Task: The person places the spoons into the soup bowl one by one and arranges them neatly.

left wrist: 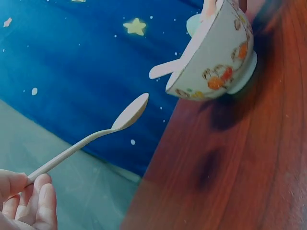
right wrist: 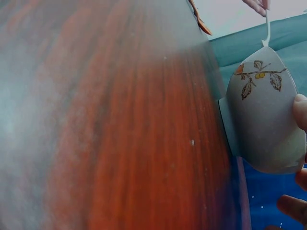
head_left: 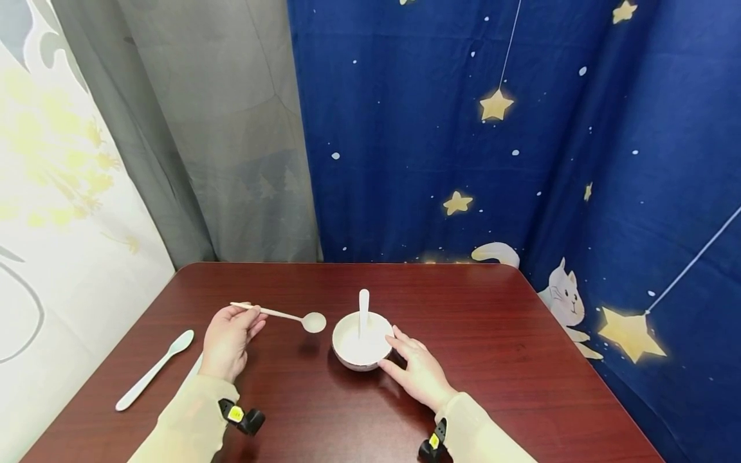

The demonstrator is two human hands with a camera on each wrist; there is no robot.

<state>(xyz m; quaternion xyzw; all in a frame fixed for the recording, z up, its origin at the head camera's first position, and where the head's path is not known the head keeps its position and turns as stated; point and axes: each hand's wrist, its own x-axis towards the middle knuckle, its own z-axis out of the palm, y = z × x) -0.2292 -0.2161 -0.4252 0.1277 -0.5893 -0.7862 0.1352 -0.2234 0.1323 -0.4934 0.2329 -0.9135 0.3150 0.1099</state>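
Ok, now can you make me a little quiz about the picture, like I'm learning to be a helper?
1. Pick one. What does the left hand hold?
A) a cup
B) a spoon
C) a fork

2. True or false? The bowl is upside down.

3. Fill in the gap: the person's ___ hand touches the bowl.

Key
1. B, a spoon, lifted above the table.
2. False. It stands upright, and a white handle sticks out past its rim.
3. Right: the right hand has fingers at its rim.
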